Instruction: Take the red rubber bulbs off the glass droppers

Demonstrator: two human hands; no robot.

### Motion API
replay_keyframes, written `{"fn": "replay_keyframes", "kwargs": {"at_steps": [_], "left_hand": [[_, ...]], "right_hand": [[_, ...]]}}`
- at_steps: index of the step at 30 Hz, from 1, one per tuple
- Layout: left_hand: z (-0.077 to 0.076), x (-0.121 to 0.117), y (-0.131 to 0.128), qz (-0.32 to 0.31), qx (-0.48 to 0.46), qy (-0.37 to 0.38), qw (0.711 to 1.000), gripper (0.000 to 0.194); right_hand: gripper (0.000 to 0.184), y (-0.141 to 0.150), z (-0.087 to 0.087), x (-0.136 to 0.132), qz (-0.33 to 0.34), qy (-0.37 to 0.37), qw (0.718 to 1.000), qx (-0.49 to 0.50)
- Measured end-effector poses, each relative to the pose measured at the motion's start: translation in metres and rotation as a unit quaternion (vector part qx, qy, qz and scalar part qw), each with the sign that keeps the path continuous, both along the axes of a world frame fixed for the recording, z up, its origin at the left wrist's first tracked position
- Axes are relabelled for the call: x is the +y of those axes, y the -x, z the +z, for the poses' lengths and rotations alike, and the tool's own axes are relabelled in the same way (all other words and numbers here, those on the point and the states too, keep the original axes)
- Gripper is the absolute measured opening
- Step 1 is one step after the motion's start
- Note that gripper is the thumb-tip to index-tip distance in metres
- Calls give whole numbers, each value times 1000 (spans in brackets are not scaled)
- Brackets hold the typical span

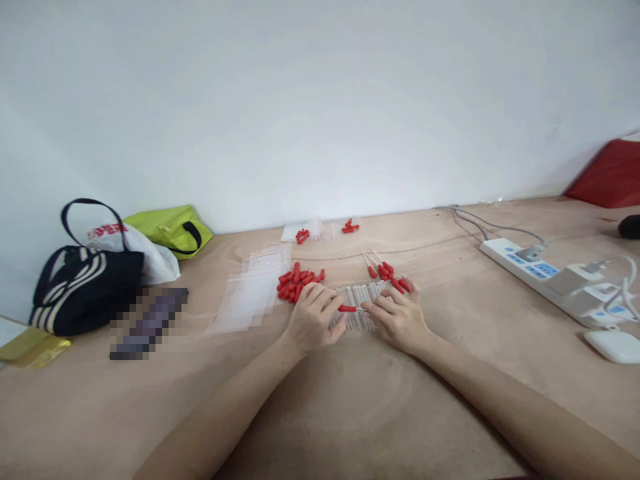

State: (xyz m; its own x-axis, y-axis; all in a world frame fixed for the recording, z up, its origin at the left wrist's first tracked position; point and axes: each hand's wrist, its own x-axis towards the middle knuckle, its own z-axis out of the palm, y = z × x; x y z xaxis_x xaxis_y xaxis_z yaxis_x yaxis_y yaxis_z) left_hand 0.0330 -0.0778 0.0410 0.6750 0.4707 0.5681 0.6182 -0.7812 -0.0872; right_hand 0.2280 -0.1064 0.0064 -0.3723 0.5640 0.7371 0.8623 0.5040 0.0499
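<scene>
My left hand (315, 317) pinches a red rubber bulb (347, 309), which lies sideways between my hands. The fingers of my right hand (400, 313) are closed on a thin glass tube (361, 309) at the bulb's right end. Under and between both hands lies a row of clear glass tubes (357, 295). Beyond my left hand is a pile of loose red bulbs (295, 283). Several droppers with red bulbs (385, 270) and thin glass stems lie just beyond my right hand.
Clear plastic bags (255, 287) lie left of the pile; more bags with red bulbs (303, 235) rest near the wall. At left stand a black striped bag (90, 287) and a lime-green bag (173, 230). A power strip (530, 267) with chargers and a white case (614, 345) are at right.
</scene>
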Motion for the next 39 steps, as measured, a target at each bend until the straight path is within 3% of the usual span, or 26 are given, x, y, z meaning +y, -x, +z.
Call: {"fn": "replay_keyframes", "kwargs": {"at_steps": [3,8,12,20,24,29,33,39], "left_hand": [[-13,-2,6,-15,-42,5,999,29],[-33,-4,18,-48,-4,29,998,13],[-36,-3,21,-49,-8,38,998,12],[-30,1,30,-15,-8,47,999,15],[-29,6,49,57,-88,57,993,19],[-28,9,51,51,-169,108,978,23],[-14,35,47,118,-199,156,960,27],[11,91,34,250,-94,220,938,22]], "right_hand": [[16,5,-2,-5,26,5,1000,11],[17,12,-5,-13,70,-8,997,8],[17,12,-6,-13,77,-18,997,7],[19,2,-10,-14,63,10,998,24],[19,-6,-10,-9,18,31,998,57],[19,-2,-4,1,-20,36,997,68],[23,2,3,8,-36,76,994,68],[18,26,8,16,-36,67,997,13]]}}
